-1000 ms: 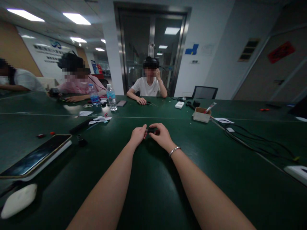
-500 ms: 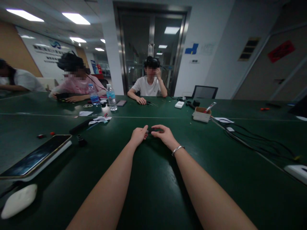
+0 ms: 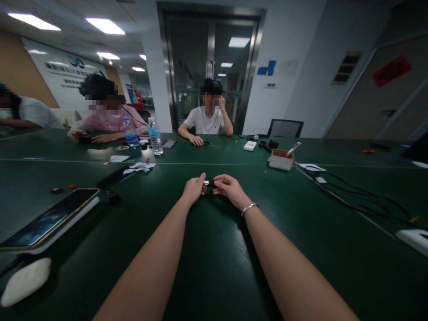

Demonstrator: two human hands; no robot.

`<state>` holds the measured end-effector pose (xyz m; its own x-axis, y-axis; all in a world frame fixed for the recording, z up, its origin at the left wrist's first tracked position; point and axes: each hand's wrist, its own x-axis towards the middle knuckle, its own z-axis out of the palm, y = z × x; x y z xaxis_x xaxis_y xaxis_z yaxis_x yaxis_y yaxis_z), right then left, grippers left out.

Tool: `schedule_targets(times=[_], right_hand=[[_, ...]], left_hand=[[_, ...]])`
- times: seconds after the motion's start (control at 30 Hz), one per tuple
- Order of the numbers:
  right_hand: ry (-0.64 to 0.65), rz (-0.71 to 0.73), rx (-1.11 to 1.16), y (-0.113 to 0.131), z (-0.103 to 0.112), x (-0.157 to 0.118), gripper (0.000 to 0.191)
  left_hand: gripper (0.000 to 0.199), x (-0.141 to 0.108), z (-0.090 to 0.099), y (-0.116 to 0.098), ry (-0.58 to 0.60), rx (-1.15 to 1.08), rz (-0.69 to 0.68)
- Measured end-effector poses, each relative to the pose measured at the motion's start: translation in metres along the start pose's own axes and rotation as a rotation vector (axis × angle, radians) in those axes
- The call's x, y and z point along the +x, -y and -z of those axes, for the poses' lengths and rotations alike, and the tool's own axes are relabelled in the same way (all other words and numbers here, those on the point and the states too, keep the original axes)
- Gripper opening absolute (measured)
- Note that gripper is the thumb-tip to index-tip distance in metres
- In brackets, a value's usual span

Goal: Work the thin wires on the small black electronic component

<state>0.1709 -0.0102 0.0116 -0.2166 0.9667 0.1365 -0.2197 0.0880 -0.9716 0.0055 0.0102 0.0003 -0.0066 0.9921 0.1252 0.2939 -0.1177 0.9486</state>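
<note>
Over the middle of the green table [image 3: 214, 240], a small black object with a silver end [image 3: 209, 183] lies level between my two hands. My left hand [image 3: 193, 189] is closed on the silver end, thumb on top. The black end is pinched in the fingertips of my right hand [image 3: 232, 189], which has a silver bracelet at the wrist. What the object is cannot be made out, since the fingers cover both ends.
A phone [image 3: 53, 216] on a white block and a white rounded object [image 3: 26, 281] lie left. Farther off are bottles [image 3: 154, 137] and a small box [image 3: 281, 160]; cables [image 3: 354, 191] run right. Several people sit across the table.
My right hand has shifted slightly to the right, and more of the silver end shows beside my left thumb. My left hand has hardly moved.
</note>
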Motion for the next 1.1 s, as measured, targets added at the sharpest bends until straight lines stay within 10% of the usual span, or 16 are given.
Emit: schedule_targets(times=[0.4,1.1], right_hand=[[-0.027,-0.029,0.053,-0.0015,0.0025,0.0016,0.021],[-0.005,-0.026,0.043,-0.0058,0.0036,0.0019,0.029]], left_hand=[[0.028,-0.005,0.0,-0.0016,0.077,-0.084,-0.122],[0.039,-0.0034,0.0036,-0.0031,0.073,-0.217,-0.108]])
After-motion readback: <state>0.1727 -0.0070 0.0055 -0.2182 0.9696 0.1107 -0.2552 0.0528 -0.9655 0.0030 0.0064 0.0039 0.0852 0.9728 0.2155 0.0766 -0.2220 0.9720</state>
